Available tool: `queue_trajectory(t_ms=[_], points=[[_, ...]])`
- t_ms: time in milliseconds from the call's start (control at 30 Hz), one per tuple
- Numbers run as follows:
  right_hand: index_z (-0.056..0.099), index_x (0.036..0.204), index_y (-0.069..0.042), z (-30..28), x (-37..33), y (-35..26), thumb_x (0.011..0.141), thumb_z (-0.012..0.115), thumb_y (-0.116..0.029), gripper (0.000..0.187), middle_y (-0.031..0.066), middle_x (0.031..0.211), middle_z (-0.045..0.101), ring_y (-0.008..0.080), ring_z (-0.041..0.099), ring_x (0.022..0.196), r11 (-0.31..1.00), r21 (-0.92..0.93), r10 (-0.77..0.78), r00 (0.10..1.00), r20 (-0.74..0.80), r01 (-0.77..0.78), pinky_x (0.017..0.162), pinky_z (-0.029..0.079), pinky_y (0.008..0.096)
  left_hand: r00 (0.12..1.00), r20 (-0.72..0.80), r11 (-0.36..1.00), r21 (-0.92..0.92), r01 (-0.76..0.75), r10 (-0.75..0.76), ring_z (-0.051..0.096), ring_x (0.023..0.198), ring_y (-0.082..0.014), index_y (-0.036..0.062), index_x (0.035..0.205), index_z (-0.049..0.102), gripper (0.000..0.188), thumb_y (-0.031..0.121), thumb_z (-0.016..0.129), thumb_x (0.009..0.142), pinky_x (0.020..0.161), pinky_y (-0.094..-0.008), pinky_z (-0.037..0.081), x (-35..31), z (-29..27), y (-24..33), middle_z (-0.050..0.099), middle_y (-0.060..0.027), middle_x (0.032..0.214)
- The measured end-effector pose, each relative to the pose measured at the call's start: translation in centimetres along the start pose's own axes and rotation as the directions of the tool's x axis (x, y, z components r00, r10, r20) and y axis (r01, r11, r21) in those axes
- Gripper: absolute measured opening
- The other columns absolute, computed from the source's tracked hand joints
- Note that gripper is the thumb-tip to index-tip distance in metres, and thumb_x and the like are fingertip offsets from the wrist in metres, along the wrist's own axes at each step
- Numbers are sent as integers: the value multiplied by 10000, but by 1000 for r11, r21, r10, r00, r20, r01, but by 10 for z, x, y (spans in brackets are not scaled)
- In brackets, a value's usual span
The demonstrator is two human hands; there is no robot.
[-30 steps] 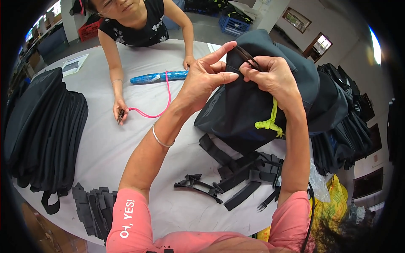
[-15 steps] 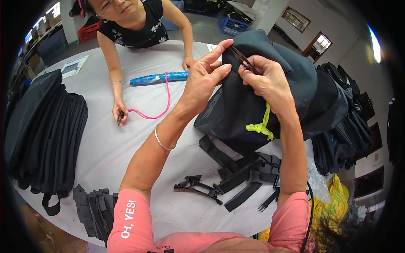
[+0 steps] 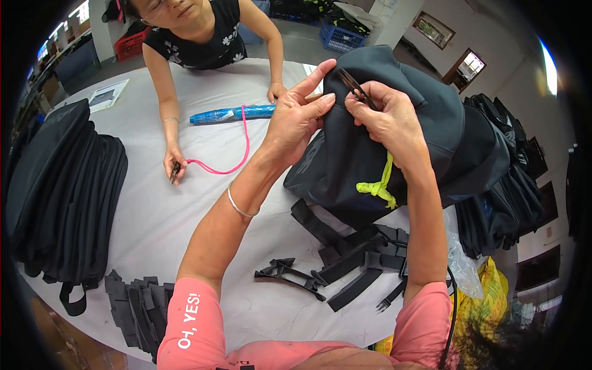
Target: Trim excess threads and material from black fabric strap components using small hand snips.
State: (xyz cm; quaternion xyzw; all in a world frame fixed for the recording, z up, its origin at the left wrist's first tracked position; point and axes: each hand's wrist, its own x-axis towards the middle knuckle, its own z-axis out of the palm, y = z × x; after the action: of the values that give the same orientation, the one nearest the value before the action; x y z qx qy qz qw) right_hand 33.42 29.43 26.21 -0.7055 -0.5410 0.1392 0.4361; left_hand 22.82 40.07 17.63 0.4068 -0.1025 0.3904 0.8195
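A large dark bag (image 3: 348, 151) stands on the table in front of me. At its upper left edge, my left hand (image 3: 293, 120) pinches the fabric with the thumb, the index finger stretched out along it. My right hand (image 3: 394, 117) is closed around dark thread snips (image 3: 351, 81), whose blades point up and left, just above the fabric. From below that hand hangs a knotted yellow-green cord (image 3: 379, 187). The exact spot under the blades is too small to make out.
Opposite, a person's hand (image 3: 175, 165) holds snips on a pink cord (image 3: 225, 172) near a blue wrapped tube (image 3: 216, 116). Stacked black bags (image 3: 65, 203) stand left. Black straps with buckles (image 3: 354, 271) lie nearer me; cut strap pieces (image 3: 140, 308) lie lower left.
The right hand and snips have shifted slightly, with the blades a little lower and farther from the left index fingertip. The yellow-green cord has swung slightly. The other person's hands have stayed put.
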Motion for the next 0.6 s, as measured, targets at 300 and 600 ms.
queue_trajectory(t_ms=[300, 600], points=[[630, 836, 31, 0, 1, 4, 783, 686, -83, 138, -10, 658, 591, 20, 498, 611, 1000, 5, -16, 1000, 7, 16, 556, 415, 195, 999, -12, 996, 85, -32, 33, 575, 764, -23, 126, 1407, 410, 546, 14, 571, 897, 693, -179, 497, 0, 0, -4, 639, 3, 942], [609, 834, 35, -1, -2, 3, 761, 644, -38, 109, -10, 675, 589, 28, 501, 632, 999, 23, -27, 1000, 15, 27, 574, 423, 199, 999, -21, 995, 98, -31, 33, 601, 816, -40, 138, 1402, 422, 537, 21, 572, 900, 742, -199, 511, -3, 3, -4, 655, -21, 988]])
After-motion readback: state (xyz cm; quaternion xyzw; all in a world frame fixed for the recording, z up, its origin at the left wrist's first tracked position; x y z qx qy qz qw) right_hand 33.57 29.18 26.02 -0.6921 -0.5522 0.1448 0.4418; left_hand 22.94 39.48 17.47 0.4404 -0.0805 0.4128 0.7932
